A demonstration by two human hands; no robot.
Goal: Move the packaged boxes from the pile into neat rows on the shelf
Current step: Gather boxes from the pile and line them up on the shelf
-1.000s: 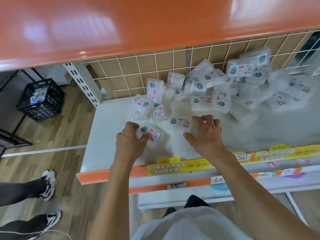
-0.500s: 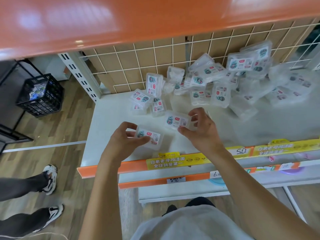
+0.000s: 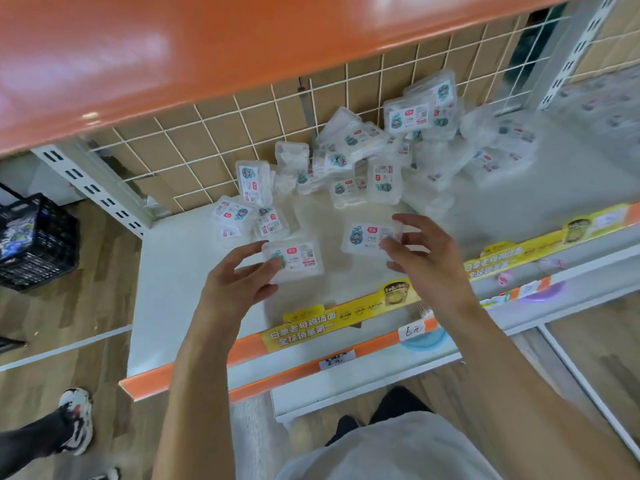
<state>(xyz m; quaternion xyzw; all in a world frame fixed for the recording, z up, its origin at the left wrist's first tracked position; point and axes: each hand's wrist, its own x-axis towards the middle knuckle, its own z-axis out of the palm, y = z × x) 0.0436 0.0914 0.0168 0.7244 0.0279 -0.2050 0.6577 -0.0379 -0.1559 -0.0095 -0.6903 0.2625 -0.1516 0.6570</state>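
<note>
Both hands hold a clear packaged box apiece: the left hand (image 3: 239, 282) pinches the left box (image 3: 294, 259) by its near-left end between thumb and fingers, and the right hand (image 3: 426, 258) grips the right box (image 3: 369, 237) at its right end, both just in front of the pile (image 3: 381, 161). That pile leans loosely against the wire grid (image 3: 214, 140) at the back of the white shelf (image 3: 166, 271). Held only by their ends, the slick boxes could twist or slip on being set down, and a careless reach may tumble the heap forward into any row.
</note>
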